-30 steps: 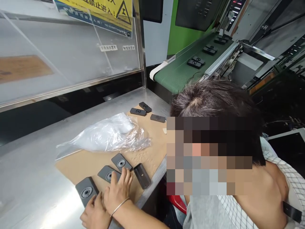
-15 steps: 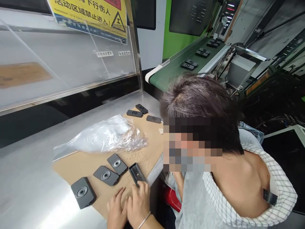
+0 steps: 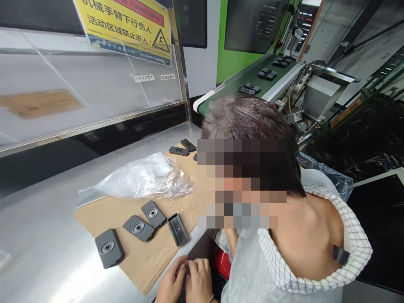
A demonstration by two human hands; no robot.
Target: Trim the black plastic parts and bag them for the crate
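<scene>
My left hand [image 3: 170, 280] and my right hand [image 3: 199, 280] are side by side at the table's front edge, fingers curled and close together. Whatever they may hold is hidden. Just beyond them an open-topped black housing [image 3: 178, 229] lies hollow side up on brown paper [image 3: 151, 265]. To its left are two dark grey blocks, one [image 3: 153, 213] behind the other [image 3: 139, 228], each with a round silver ring. A third such block [image 3: 109, 248] sits farther left, at the paper's edge.
A clear plastic bag [image 3: 135, 176] lies behind the blocks, with more black parts [image 3: 179, 150] beyond. A person [image 3: 252, 122] leans in on the right. A green conveyor [image 3: 233, 86] carries black parts behind a metal-framed panel [image 3: 126, 88].
Both hands have drawn back from the paper and the open housing toward the table's front edge. The person on the right has shifted left in view, hiding part of a black piece.
</scene>
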